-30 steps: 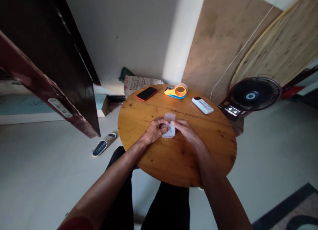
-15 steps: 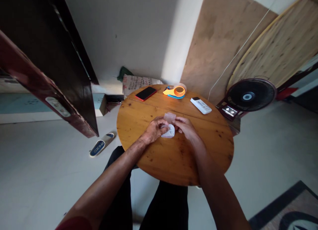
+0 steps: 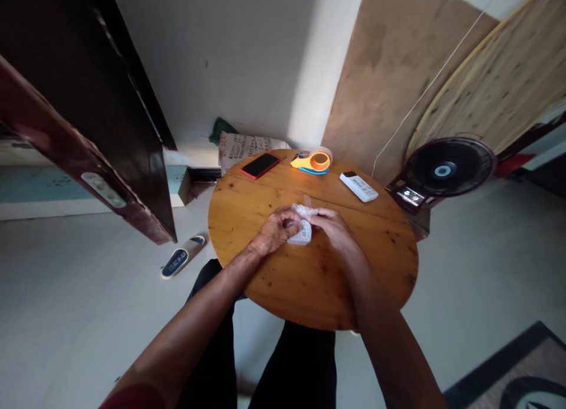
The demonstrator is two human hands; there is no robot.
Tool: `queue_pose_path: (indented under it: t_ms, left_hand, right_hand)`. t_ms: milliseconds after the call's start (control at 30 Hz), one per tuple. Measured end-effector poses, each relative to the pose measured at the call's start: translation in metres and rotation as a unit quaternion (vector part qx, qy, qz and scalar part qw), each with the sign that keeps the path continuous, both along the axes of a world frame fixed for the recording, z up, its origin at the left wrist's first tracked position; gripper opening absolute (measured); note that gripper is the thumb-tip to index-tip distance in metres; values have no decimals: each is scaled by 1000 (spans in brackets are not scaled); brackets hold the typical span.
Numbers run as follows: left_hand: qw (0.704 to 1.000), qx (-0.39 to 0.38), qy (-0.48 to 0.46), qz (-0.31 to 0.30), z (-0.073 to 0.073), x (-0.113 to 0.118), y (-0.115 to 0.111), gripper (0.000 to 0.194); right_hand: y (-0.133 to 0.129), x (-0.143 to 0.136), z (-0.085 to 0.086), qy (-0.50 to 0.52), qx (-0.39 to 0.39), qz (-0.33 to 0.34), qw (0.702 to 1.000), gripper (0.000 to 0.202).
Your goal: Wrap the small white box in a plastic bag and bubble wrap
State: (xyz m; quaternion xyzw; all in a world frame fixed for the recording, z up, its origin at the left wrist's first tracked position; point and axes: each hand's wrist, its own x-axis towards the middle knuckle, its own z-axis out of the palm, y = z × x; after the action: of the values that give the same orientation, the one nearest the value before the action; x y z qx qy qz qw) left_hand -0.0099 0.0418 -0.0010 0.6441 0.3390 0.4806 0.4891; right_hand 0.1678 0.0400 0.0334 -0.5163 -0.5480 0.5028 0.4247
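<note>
On the near half of the round wooden counter (image 3: 300,285), just before the onlooker's own eyes, a small clear-wrapped packet (image 3: 299,237) lies between a person's two hands. The left hand (image 3: 275,227) grips it, thumb laid across its top and fingers curled at its side; the fingers of the right hand (image 3: 331,223) appear to pinch the crumpled plastic flap (image 3: 304,210) at its far end. The step in hand seems to be gathering or folding this flap; the next move would call for a steady left hold while the right presses the plastic flat. Farther back rest a phone (image 3: 260,166), an orange tape dispenser (image 3: 300,163) and a white case (image 3: 360,188).
</note>
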Motion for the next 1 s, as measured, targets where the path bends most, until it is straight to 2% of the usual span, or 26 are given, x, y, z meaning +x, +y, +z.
queue_pose_path:
  t_ms: [200,400,533,633,700,733,867,1000]
  left_hand:
    - [999,11,40,19,5,0,-1,19]
    - [1000,8,2,23,-1,3,0,17]
    - [995,-67,-66,-18,-5,6,0,38]
    - [994,-81,-74,-1,-7,7,1,63]
    - [994,-80,-69,11,-8,6,1,73]
    - [995,-80,-65,11,-7,5,1,71]
    - [998,-64,-20,7,-3,2,-1,39]
    - [999,-22,19,19,1,0,-3,27]
  right_hand:
    - [-4,5,7,-65,43,41,996,26]
    - [-6,13,13,-124,95,122,980,26]
    - [-4,16,8,-114,88,161,976,23]
    - [-3,18,7,-115,90,167,975,22]
    - [-4,19,9,-106,84,172,976,24]
    - [-5,19,10,-104,81,176,976,24]
    - [-7,18,14,-122,92,186,971,20]
    - [-7,17,14,-138,125,186,965,20]
